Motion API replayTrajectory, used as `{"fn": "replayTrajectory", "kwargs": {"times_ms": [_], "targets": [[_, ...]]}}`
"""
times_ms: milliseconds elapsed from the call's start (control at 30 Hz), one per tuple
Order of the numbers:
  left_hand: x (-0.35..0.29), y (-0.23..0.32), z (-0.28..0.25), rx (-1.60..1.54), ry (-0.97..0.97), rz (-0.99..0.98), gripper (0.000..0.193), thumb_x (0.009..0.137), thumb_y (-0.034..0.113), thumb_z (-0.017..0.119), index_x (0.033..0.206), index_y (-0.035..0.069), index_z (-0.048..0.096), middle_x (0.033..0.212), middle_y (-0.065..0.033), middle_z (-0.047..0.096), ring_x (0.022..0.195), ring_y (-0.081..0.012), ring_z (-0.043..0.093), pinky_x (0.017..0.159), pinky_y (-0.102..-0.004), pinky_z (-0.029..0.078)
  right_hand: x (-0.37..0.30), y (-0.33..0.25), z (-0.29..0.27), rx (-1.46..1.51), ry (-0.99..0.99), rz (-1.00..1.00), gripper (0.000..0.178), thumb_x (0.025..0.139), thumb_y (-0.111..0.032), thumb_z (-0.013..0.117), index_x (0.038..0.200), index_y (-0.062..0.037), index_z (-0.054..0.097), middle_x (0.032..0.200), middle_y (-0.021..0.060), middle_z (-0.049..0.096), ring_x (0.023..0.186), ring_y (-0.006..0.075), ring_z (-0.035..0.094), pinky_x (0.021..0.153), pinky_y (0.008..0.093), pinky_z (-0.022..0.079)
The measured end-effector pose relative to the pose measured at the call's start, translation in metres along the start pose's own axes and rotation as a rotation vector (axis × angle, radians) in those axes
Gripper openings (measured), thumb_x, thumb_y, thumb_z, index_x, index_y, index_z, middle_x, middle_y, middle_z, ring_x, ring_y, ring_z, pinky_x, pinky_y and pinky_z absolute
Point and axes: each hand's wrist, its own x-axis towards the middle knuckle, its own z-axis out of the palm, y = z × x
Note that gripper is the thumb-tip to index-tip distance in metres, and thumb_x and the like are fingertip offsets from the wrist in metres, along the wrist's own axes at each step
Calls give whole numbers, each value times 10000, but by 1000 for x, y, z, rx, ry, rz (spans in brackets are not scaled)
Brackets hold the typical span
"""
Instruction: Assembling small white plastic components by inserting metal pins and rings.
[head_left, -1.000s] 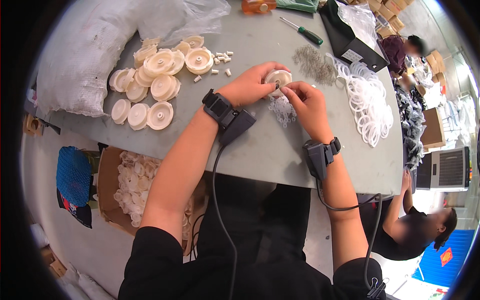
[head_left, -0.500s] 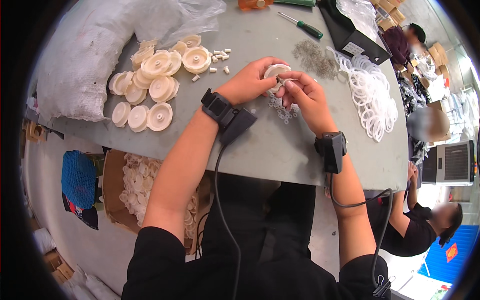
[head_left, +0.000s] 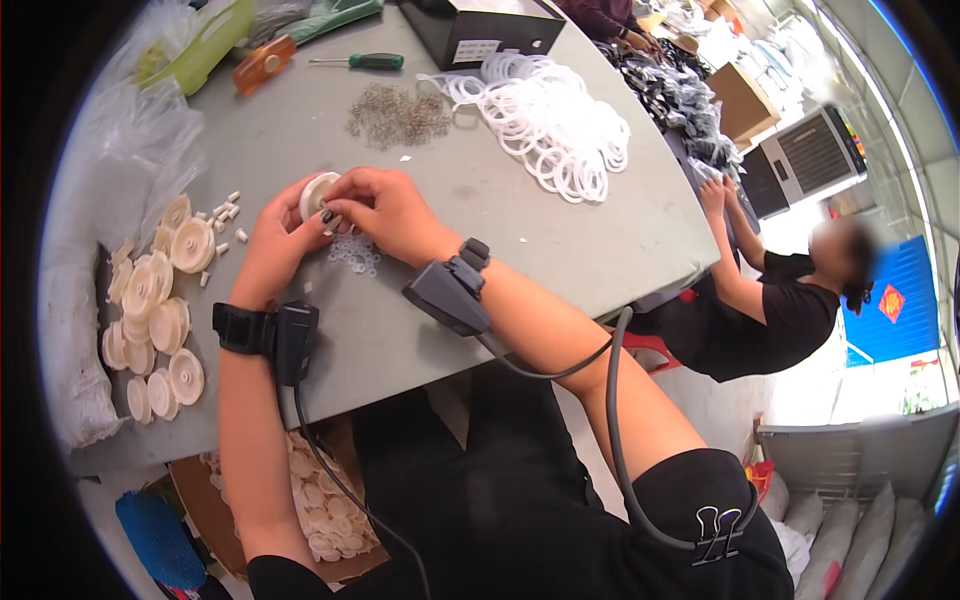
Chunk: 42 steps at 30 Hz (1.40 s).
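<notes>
At your far left, a pale woven sack (head_left: 75,340) borders a spread of cream discs (head_left: 168,328), some overlapping, with small cream pegs (head_left: 226,212) just beside them.

Your left hand (head_left: 268,248) curls round the left side of the cream disc you are working on (head_left: 314,192), with its thumb on the near side. The disc is raised, tilted, in front of the wire pieces. Cradle it by the rim and hold that wrist quiet, so only the other hand does the fine moving. A small dark bit (head_left: 327,216) shows at its near edge; what it is, I can't tell.

Just under your fingertips lie small translucent rings (head_left: 354,254). Anything tiny that slips would probably land among them and be hard to pick out, so work close to the disc.

Your right hand (head_left: 392,212) is bent, thumb and forefinger drawn together against the disc; whether they pinch something, I can't tell. Use light, straight pressure, and keep your knuckles from blocking your view.

Beyond are the green-handled screwdriver (head_left: 374,62), a heap of fine wire pieces (head_left: 397,115) and, rightmost, a pile of larger white rings (head_left: 560,128), well apart from your hands.
</notes>
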Motion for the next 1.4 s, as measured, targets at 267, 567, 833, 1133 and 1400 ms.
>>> {"fn": "replayTrajectory", "kwargs": {"times_ms": [267, 567, 833, 1133, 1400], "targets": [[-2, -9, -1, 26, 59, -20, 397, 855, 78, 537, 1242, 35, 462, 1108, -26, 550, 949, -84, 549, 749, -214, 498, -1, 3, 9, -144, 107, -38, 82, 794, -20, 596, 861, 26, 590, 764, 145, 646, 693, 182, 644, 605, 283, 507], [-7, 1, 15, 48, 130, 29, 320, 890, 55, 453, 1208, 29, 447, 1104, -56, 536, 953, -108, 541, 724, -233, 503, -2, -14, 3, -297, 180, 64, 278, 745, -131, 685, 975, -17, 581, 656, 83, 584, 567, 134, 547, 532, 275, 427], [-7, -1, 15, 140, 97, 181, 383, 882, 69, 421, 1254, 61, 328, 1125, -64, 474, 962, -124, 512, 723, -255, 468, 5, -7, -3, -405, 94, -123, 292, 765, -202, 674, 990, -26, 613, 648, 30, 547, 650, 112, 516, 590, 254, 427], [-5, 6, 2, 18, 9, 83, 344, 902, 103, 448, 1220, -2, 368, 1134, -97, 507, 995, -168, 544, 775, -299, 504, 6, -7, -1, -177, 76, -16, 260, 784, -202, 677, 903, 10, 585, 740, 47, 611, 665, 92, 560, 609, 231, 451], [-3, 5, -7, -314, -18, -45, 351, 847, 111, 601, 1161, -9, 496, 1102, -97, 571, 996, -205, 583, 839, -323, 530, 6, -13, -2, -95, 59, 29, 246, 790, -186, 685, 899, 6, 577, 776, 27, 617, 698, 70, 560, 633, 209, 458]]}}
